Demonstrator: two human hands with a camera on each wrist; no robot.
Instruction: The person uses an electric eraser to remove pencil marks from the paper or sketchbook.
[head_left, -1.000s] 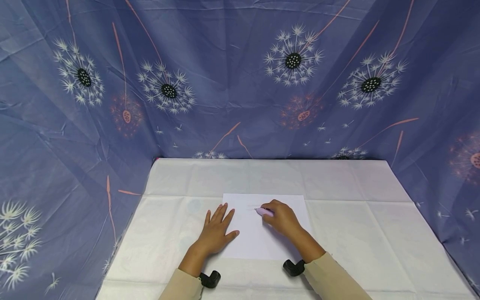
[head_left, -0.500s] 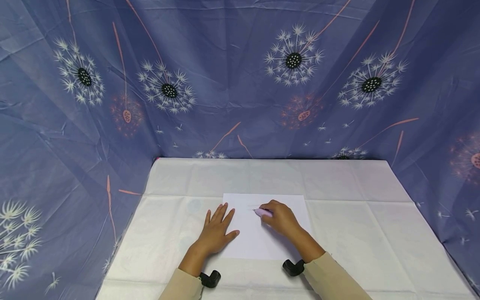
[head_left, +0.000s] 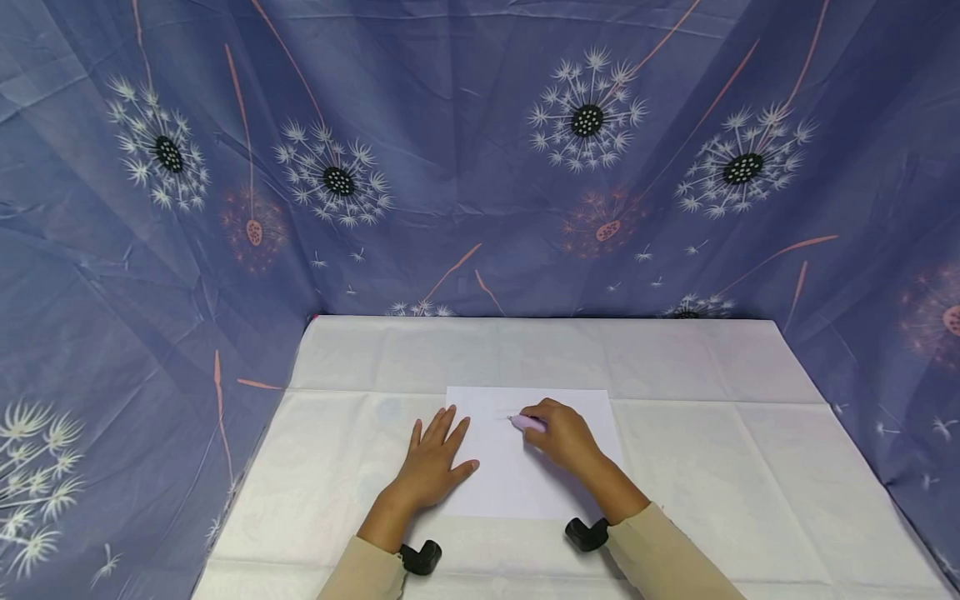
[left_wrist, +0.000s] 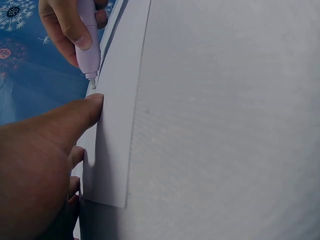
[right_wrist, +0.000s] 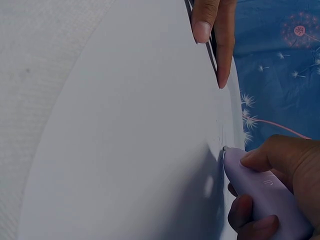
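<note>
A white sheet of paper (head_left: 525,492) lies on the cloth-covered table, with faint pencil lines (head_left: 502,411) near its upper middle. My left hand (head_left: 429,468) rests on the sheet's left edge, fingers spread and straight. My right hand (head_left: 564,435) grips a thick lavender electric eraser (right_wrist: 267,200), its fingers and thumb curled round the body. The eraser's narrow tip (left_wrist: 93,84) points left and meets the paper beside the lines, or is just above it. In the right wrist view, faint marks (right_wrist: 218,137) show close to that tip.
A white cloth (head_left: 720,483) with fold creases covers the table. Blue fabric with dandelion prints (head_left: 465,167) hangs behind and along both sides. Black wrist mounts (head_left: 422,558) sit at both cuffs.
My right hand shifts the eraser's tip slightly left and down, then back up and right, in short strokes. The left hand and the paper stay put.
</note>
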